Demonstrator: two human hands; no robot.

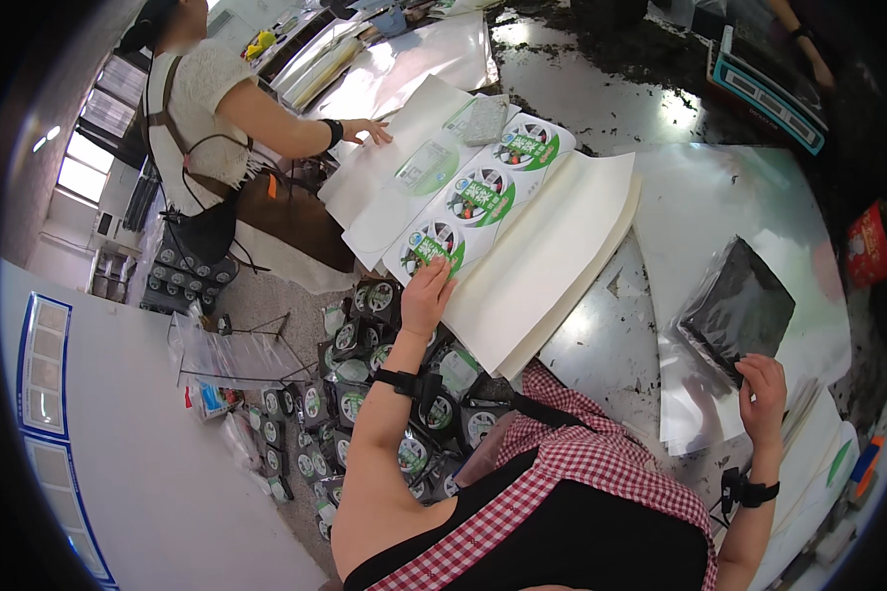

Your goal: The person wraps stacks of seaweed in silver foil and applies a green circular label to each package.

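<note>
My left hand [426,297] rests its fingers on the lowest round label of a sheet of green and white printed stickers [480,196]. A pale stone-like block [486,120] lies on the upper end of the sticker sheets. Beside them is a stack of curled cream paper sheets [554,258]. My right hand [761,388] has its fingertips at the lower corner of a flat, dark pack in clear plastic film [743,299]. That pack lies on large glossy sheets [765,192] on the metal table. Whether the right fingers grip the corner cannot be told.
A co-worker [207,118] stands at the left, one hand over the sheets. A teal-edged scale [769,96] is at the upper right, near another person's arm. A red container [871,244] stands at the right edge. Many labelled dark packs [351,402] are piled below the table.
</note>
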